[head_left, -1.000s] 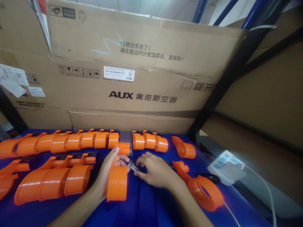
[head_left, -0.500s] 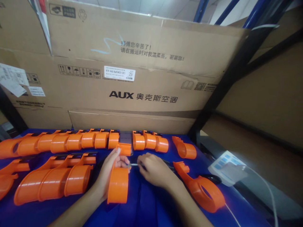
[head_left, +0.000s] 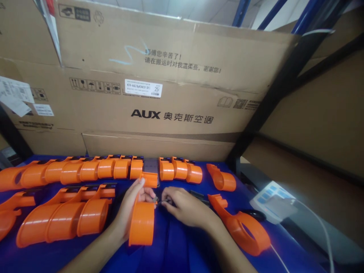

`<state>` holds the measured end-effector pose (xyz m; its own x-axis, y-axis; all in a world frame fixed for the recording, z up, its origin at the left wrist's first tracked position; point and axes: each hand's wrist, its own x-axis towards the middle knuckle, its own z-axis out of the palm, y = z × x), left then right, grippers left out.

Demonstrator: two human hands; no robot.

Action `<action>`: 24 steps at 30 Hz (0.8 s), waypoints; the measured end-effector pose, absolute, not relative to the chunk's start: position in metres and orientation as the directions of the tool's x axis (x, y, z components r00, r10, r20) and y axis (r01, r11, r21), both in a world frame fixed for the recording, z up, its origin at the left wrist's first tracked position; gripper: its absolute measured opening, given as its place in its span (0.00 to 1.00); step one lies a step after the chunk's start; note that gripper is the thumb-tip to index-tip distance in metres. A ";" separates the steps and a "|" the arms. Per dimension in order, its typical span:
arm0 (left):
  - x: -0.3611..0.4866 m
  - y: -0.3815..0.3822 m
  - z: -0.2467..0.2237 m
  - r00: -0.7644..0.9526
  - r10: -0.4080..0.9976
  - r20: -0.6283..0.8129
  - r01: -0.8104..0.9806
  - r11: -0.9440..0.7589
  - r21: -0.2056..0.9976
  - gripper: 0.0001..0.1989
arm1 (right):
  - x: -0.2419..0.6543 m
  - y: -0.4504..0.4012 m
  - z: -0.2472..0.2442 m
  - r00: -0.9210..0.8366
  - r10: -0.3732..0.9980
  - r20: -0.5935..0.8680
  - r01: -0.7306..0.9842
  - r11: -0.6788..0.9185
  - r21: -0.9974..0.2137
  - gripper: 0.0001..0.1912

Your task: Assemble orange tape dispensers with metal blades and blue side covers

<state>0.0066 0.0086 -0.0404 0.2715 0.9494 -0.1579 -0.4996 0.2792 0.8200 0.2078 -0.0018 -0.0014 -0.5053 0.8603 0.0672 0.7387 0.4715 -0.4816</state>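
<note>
My left hand [head_left: 129, 204] is closed around an orange plastic holder [head_left: 141, 223], its broad round cup pointing down and a short flat bracket on top. At that hand's fingertips a small grey metal piece [head_left: 155, 199] shows beside the holder. Just to the right, my right hand [head_left: 182, 204] is closed in a pinch on a thin, dark, slender tool [head_left: 163, 202]. Its tip points at the grey piece; whether they touch I cannot tell. The tool's kind is unclear, as the fingers cover most of it.
Behind my hands runs a row of orange holders [head_left: 106, 168] with black strips, along a cardboard wall [head_left: 182, 132]. More holders [head_left: 91, 216] lie left, and one loose holder [head_left: 250, 235] lies right. A phone [head_left: 151, 165], a white box [head_left: 271, 201] and a cable [head_left: 327, 235] are on the blue surface.
My right hand has turned slightly and its fingers have shifted a little left. The pale thin shaft between the hands now looks darker and shorter. My left hand and its holder stay put.
</note>
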 end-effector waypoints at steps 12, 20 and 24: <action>0.007 0.007 -0.039 0.269 0.951 -0.150 -0.496 0.270 0.825 0.27 | 0.214 0.010 -0.010 -0.339 0.932 0.129 0.814 0.359 -0.457 0.02; 0.009 0.008 -0.038 0.274 0.953 -0.129 -0.498 0.255 0.829 0.27 | 0.219 0.018 -0.015 -0.261 0.956 0.132 0.843 0.292 -0.451 0.03; 0.008 0.008 -0.038 0.277 0.952 -0.129 -0.505 0.259 0.823 0.27 | 0.222 0.014 -0.011 -0.242 0.960 0.142 0.848 0.280 -0.451 0.04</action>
